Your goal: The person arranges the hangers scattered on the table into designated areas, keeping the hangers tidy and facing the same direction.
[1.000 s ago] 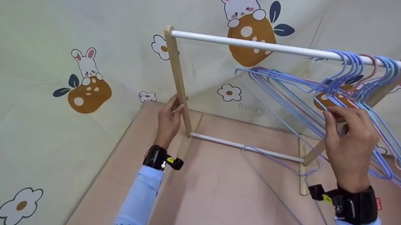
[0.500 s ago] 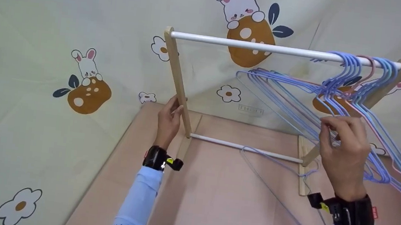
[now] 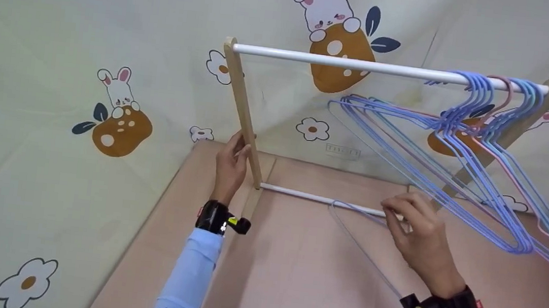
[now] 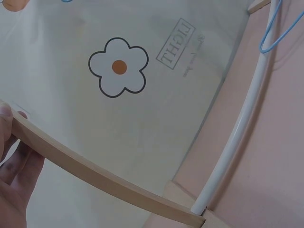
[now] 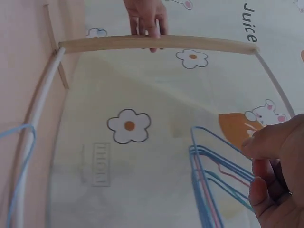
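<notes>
A small clothes rack with wooden sides stands on the pink surface. In the head view my left hand (image 3: 230,170) grips its left wooden upright (image 3: 241,99), thumb on one side and fingers on the other. Several wire hangers (image 3: 481,94), blue, teal and pink, hang bunched at the right end of the white top rail (image 3: 315,58). Below and left of them is my right hand (image 3: 416,235), loosely curled and holding nothing. It covers part of a loose blue hanger (image 5: 32,129) that leans over the white lower rail (image 3: 311,196); that hanger's hook is hidden.
Behind the rack hangs a pale cloth (image 3: 48,171) printed with rabbits and flowers. The pink surface (image 3: 303,269) ends against it at the back and left.
My right hand has moved down and left from the hanging hangers to the loose hanger. The hung hangers have swung slightly. My left hand stays on the upright.
</notes>
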`<action>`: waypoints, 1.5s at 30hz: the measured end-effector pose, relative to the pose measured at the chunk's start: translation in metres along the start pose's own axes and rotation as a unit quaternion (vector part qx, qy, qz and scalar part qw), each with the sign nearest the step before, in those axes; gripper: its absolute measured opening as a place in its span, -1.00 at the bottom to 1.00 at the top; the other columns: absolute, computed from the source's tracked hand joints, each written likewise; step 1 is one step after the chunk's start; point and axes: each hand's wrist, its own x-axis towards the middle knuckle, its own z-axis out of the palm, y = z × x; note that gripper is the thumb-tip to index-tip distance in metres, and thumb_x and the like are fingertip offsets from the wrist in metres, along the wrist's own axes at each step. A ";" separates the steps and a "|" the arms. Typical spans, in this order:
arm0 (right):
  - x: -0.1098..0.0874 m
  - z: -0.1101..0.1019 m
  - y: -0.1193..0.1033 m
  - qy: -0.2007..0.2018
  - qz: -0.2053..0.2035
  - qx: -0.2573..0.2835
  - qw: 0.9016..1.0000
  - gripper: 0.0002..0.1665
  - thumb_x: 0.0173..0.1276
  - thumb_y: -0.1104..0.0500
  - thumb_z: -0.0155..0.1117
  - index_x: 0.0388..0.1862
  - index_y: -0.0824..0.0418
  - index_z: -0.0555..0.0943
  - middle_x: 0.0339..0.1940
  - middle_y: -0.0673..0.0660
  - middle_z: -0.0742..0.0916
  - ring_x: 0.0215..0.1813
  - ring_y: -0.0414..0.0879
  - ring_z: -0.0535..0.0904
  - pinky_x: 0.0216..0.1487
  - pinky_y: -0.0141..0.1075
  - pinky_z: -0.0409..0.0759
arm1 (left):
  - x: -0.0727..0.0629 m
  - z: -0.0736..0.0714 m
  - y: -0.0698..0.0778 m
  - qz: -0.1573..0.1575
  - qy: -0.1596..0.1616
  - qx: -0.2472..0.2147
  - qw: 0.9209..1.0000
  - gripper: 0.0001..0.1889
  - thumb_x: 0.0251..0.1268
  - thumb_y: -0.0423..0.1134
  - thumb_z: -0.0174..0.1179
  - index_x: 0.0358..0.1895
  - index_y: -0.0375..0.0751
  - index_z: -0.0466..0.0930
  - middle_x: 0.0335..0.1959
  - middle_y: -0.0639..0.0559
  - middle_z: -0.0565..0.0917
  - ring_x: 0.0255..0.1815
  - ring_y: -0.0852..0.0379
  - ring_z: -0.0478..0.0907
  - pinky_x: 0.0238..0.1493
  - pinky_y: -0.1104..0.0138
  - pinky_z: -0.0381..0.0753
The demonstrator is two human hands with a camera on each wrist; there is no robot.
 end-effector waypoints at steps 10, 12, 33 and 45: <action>-0.048 0.016 0.029 -0.068 0.099 0.019 0.993 -0.57 0.06 0.62 0.50 -0.16 0.24 0.73 -0.22 0.01 0.68 -0.26 -0.17 0.60 -0.34 -0.55 0.53 | 0.001 0.001 0.001 0.003 0.007 0.001 1.000 -0.54 0.55 -0.42 0.06 0.45 -0.29 0.39 0.22 -0.15 0.62 0.24 -0.02 0.55 0.18 0.27 0.62; -0.055 0.015 0.035 -0.075 0.132 0.008 0.988 -0.60 0.09 0.61 0.49 -0.15 0.26 0.72 -0.22 0.03 0.68 -0.26 -0.16 0.59 -0.36 -0.51 0.55 | 0.001 0.001 0.002 -0.002 0.006 0.003 1.000 -0.53 0.56 -0.41 0.06 0.46 -0.28 0.38 0.23 -0.13 0.62 0.24 0.00 0.55 0.18 0.28 0.62; -0.114 -0.008 0.094 -0.072 0.312 -0.076 0.944 -0.79 0.26 0.48 0.34 -0.10 0.47 0.68 -0.29 0.25 0.66 -0.22 0.16 0.58 -0.22 -0.12 0.49 | 0.001 0.002 0.004 0.008 0.003 0.016 1.000 -0.54 0.57 -0.42 0.04 0.46 -0.35 0.36 0.23 -0.17 0.62 0.24 -0.03 0.56 0.16 0.22 0.65; -0.123 -0.011 0.101 -0.096 0.372 -0.081 0.920 -0.74 0.32 0.40 0.34 -0.04 0.52 0.63 -0.21 0.36 0.66 -0.15 0.22 0.58 -0.20 0.00 0.53 | 0.001 0.002 0.000 -0.002 -0.002 0.015 1.000 -0.55 0.58 -0.38 0.04 0.46 -0.30 0.37 0.23 -0.10 0.62 0.25 0.06 0.54 0.17 0.28 0.63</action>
